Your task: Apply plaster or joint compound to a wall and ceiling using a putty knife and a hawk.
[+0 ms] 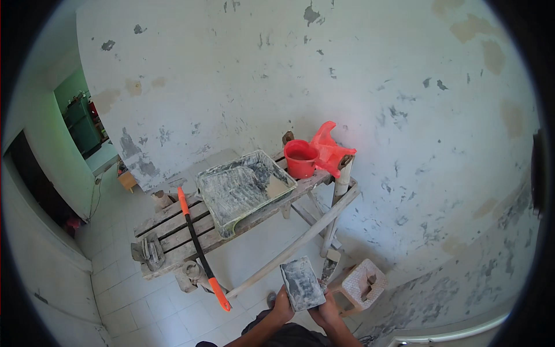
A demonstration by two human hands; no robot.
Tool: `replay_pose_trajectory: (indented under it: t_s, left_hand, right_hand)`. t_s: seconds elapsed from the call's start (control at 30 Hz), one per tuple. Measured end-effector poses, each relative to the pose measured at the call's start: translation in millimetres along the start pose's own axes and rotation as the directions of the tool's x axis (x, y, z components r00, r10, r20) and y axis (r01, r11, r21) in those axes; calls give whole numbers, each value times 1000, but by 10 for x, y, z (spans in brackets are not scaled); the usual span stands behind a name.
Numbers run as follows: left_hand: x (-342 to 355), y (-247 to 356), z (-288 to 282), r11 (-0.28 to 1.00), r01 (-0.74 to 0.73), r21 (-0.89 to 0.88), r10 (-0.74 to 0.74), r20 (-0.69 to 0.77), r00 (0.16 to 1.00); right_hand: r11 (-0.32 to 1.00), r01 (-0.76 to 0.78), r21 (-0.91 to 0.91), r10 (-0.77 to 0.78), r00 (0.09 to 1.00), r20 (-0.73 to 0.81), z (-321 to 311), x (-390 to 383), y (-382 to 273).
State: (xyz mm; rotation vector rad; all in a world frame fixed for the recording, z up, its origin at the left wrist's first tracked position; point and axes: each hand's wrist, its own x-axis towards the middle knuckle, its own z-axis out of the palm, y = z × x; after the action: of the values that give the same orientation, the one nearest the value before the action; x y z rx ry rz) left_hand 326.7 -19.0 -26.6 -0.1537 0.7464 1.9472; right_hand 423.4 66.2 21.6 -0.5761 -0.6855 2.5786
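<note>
Both hands point(306, 306) gripping flat, plaster-crusted rectangular board point(302, 283)

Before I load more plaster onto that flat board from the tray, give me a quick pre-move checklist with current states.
1. Flat board held by both hands, left hand and right hand: ok.
2. Board face free for a new load: not ok, it is smeared grey.
3. Paint tray seated on the wooden trestle: ok, though one corner overhangs the front edge.
4. Material left in the tray: cannot tell.
5. Red cup upright, away from the tray: ok.
6. Orange-and-black handled tool secure: not ok, it overhangs the trestle.
</note>
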Motion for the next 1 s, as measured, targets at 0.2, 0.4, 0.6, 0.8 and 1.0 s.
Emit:
replay_pose_trajectory:
  t_s: [0.2, 0.4, 0.6, 0.8, 1.0]
  left_hand:
    - [147, 907, 316, 997, -82, 9, 83, -113, 990]
    - [402, 1472, 88, 924, -230, -307, 199, -131, 971]
    - [590, 1650, -87, 913, -274, -302, 231, -168, 958]
    - [522, 1781, 430, 926, -298, 230, 336, -148, 930]
    - [584, 1846, 1024, 460, -306, 834, 451, 77, 889]
  right_hand:
    - [959, 31, -280, -39, 999, -20, 336, 666, -15]
    - [876, 19, -483, -41, 999, -35, 550, 1050, -310]
    - [955, -129, -267, 161, 982, 99, 811, 1248, -535]
    - [708, 203, -676, -32, 966, 256, 655, 1496, -759]
    - [57, 653, -755, -117, 756, 644, 881, 2053, -1166]
